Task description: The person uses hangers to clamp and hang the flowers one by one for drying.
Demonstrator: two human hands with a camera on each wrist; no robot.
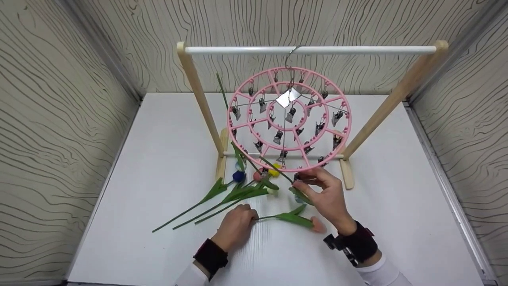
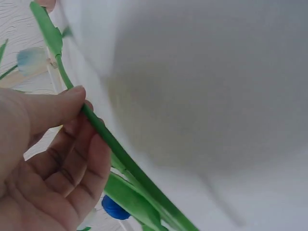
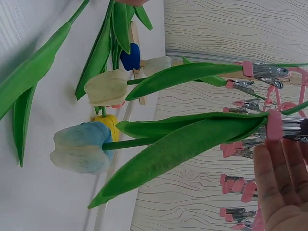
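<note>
Now your left hand [image 1: 237, 223] pinches a peach tulip [image 1: 294, 219]; toward two o'clock, your right hand [image 1: 328, 196] pinches a clip [image 3: 274, 126].

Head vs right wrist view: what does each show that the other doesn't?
Head only: the rack's top bar, the hook and the peach flower.

Right wrist only: the clips' pink tips and the light-blue flower nearly whole; the head view shows just a bit of it.

Both: the right hand at a clip, more clips, the dark-blue flower and the yellow flower.
</note>
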